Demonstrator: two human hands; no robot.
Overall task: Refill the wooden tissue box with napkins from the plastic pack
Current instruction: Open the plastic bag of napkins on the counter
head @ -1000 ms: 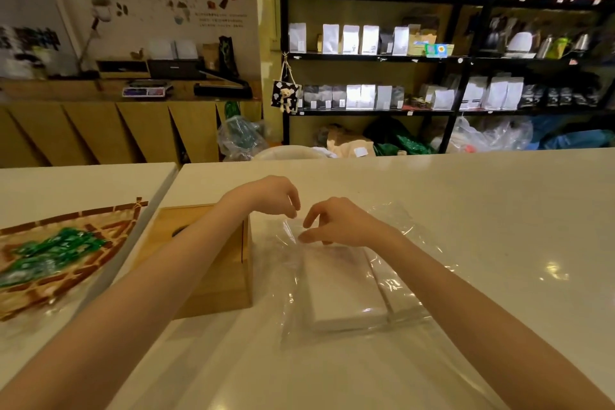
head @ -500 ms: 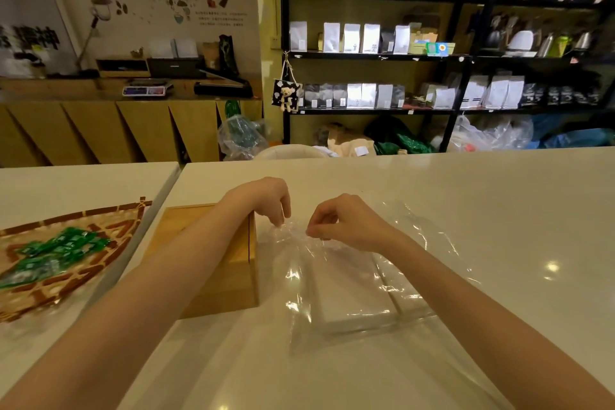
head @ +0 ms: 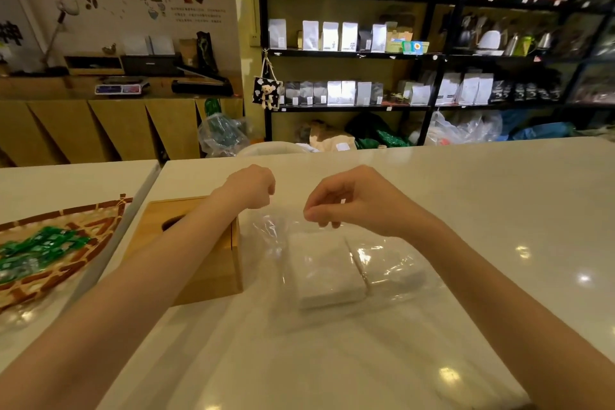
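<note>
A clear plastic pack (head: 392,263) lies on the white counter and holds two stacks of white napkins (head: 324,271). My left hand (head: 253,185) pinches the pack's far left edge. My right hand (head: 349,201) pinches the far edge a little to the right, so the film is lifted and stretched between the two hands. The wooden tissue box (head: 203,270) stands just left of the pack, partly under my left forearm, with its dark oval slot showing on top.
A woven basket (head: 63,260) with green wrapped sweets sits on the neighbouring counter at the left. A narrow gap separates the two counters. Black shelves of white bags and kettles stand behind the counter (head: 499,196).
Both hands have risen off the pack and moved apart, pulling the far edge of the plastic up and open. The napkins stay flat.
</note>
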